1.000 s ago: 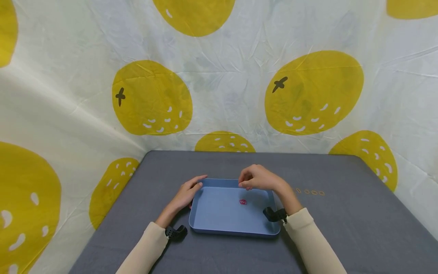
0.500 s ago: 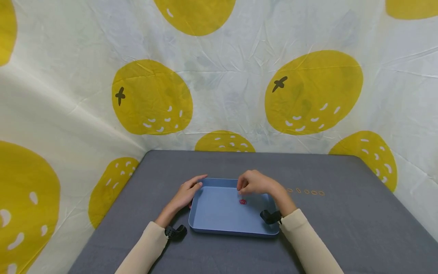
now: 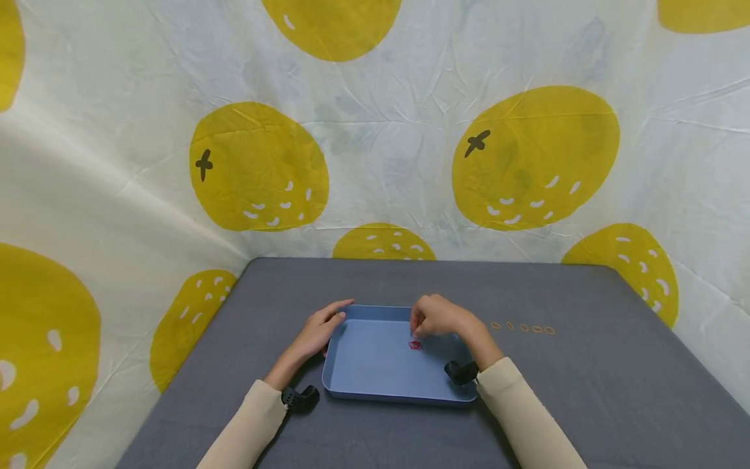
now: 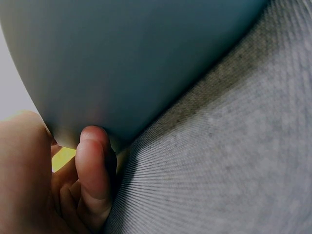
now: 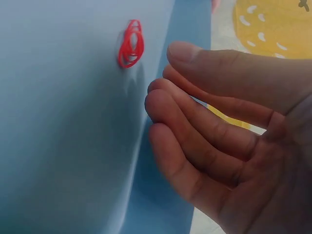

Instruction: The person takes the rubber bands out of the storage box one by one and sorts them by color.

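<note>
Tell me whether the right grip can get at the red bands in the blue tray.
Most likely yes. The right grip is over the open blue tray, with its fingertips close to the red bands. In the right wrist view, nothing lies between them.

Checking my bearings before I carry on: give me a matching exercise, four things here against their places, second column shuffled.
1. Red bands
2. Orange-yellow bands
3. Left hand
4. Right hand

A. At the far left corner of the blue tray
B. Over the tray
C. In a row on the grey table
D. Bunched inside the tray

Pairs: 1-D, 2-C, 3-A, 4-B
</note>
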{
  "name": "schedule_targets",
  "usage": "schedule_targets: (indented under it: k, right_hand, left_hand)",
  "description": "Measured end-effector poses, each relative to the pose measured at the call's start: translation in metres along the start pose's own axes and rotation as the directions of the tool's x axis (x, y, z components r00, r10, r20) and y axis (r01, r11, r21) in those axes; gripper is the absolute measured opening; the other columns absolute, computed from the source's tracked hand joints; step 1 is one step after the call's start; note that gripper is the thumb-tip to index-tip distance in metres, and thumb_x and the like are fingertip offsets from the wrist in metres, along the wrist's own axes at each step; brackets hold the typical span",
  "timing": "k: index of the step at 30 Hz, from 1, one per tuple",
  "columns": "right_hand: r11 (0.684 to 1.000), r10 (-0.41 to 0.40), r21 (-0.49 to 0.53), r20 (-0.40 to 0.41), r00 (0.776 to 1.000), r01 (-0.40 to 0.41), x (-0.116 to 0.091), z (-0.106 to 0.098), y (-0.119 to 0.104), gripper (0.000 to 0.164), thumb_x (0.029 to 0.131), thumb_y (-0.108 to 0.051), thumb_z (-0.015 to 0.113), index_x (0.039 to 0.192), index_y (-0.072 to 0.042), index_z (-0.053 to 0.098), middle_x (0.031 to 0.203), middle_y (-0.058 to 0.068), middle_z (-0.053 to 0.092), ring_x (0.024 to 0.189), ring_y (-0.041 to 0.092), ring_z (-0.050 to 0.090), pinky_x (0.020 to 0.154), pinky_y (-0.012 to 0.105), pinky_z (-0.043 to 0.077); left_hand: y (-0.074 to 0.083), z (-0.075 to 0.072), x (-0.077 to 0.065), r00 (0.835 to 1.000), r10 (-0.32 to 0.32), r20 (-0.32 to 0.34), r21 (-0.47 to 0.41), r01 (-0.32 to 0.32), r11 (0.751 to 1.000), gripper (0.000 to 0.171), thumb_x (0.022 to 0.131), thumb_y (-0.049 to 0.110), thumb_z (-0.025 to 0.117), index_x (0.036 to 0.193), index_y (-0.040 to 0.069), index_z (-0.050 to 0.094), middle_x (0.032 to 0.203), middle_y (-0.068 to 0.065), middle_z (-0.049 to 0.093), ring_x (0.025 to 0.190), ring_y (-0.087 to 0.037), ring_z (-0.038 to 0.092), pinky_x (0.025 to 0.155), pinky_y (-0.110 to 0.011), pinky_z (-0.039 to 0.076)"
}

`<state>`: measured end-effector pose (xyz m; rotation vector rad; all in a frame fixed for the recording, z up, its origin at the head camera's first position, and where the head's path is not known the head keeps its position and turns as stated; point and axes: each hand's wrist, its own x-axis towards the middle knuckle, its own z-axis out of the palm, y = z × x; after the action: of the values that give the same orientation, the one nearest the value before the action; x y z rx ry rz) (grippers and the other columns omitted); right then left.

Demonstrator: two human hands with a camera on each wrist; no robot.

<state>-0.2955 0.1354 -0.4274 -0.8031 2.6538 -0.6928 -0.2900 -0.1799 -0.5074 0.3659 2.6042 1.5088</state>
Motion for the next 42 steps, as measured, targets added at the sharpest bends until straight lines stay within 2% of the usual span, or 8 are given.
schedule_targets:
  k: [7, 12, 25, 33, 42]
  right_hand:
    - [0.999, 0.044, -0.007, 0.003, 0.999, -0.044, 0.004, 0.006, 0.005, 0.010, 0.086, -0.007, 0.082, 0.080, -0.013, 0.076, 0.075, -0.004, 0.067, 0.066, 0.012, 0.056, 0.061, 0.025, 0.049]
    - [0.999, 0.040, -0.009, 0.006, 0.999, -0.040, 0.006, 0.009, 0.007, 0.010, 0.086, -0.007, 0.081, 0.080, -0.012, 0.076, 0.076, -0.003, 0.067, 0.067, 0.013, 0.056, 0.061, 0.025, 0.050]
    - [0.999, 0.038, 0.010, 0.020, 0.999, -0.038, 0.006, 0.011, 0.008, 0.014, 0.087, -0.005, 0.080, 0.077, -0.013, 0.075, 0.073, -0.004, 0.067, 0.065, 0.011, 0.056, 0.059, 0.024, 0.047]
    - [1.000, 0.024, 0.017, 0.027, 0.999, -0.024, 0.006, 0.011, 0.009, 0.018, 0.088, -0.004, 0.077, 0.073, -0.014, 0.076, 0.068, -0.006, 0.066, 0.061, 0.010, 0.054, 0.057, 0.024, 0.045]
    - [0.997, 0.051, 0.052, 0.054, 0.997, -0.054, 0.005, 0.011, 0.008, 0.019, 0.088, -0.006, 0.078, 0.071, -0.013, 0.075, 0.067, -0.005, 0.066, 0.061, 0.010, 0.054, 0.056, 0.024, 0.045]
  left_hand:
    - [0.001, 0.000, 0.001, 1.000, 0.004, 0.002, -0.004, -0.004, 1.000, 0.039, 0.111, 0.034, 0.049, 0.149, 0.038, 0.055, 0.148, -0.014, 0.057, 0.040, -0.021, 0.051, 0.041, -0.041, 0.051]
    - [0.001, 0.000, 0.000, 1.000, -0.004, 0.001, -0.015, 0.004, 1.000, 0.039, 0.110, 0.035, 0.049, 0.148, 0.040, 0.055, 0.147, -0.014, 0.058, 0.039, -0.021, 0.051, 0.040, -0.041, 0.051]
    - [0.002, -0.001, -0.001, 1.000, 0.009, 0.008, -0.014, -0.009, 1.000, 0.041, 0.111, 0.034, 0.048, 0.152, 0.031, 0.053, 0.143, -0.017, 0.060, 0.038, -0.021, 0.050, 0.040, -0.042, 0.051]
    - [0.003, 0.000, 0.000, 1.000, 0.010, 0.006, -0.016, -0.010, 1.000, 0.041, 0.111, 0.034, 0.048, 0.151, 0.032, 0.054, 0.143, -0.015, 0.060, 0.037, -0.020, 0.049, 0.040, -0.042, 0.051]
    - [0.002, 0.000, 0.000, 1.000, 0.010, 0.002, -0.011, -0.010, 1.000, 0.039, 0.111, 0.035, 0.048, 0.150, 0.037, 0.055, 0.138, -0.015, 0.063, 0.038, -0.020, 0.048, 0.040, -0.042, 0.051]
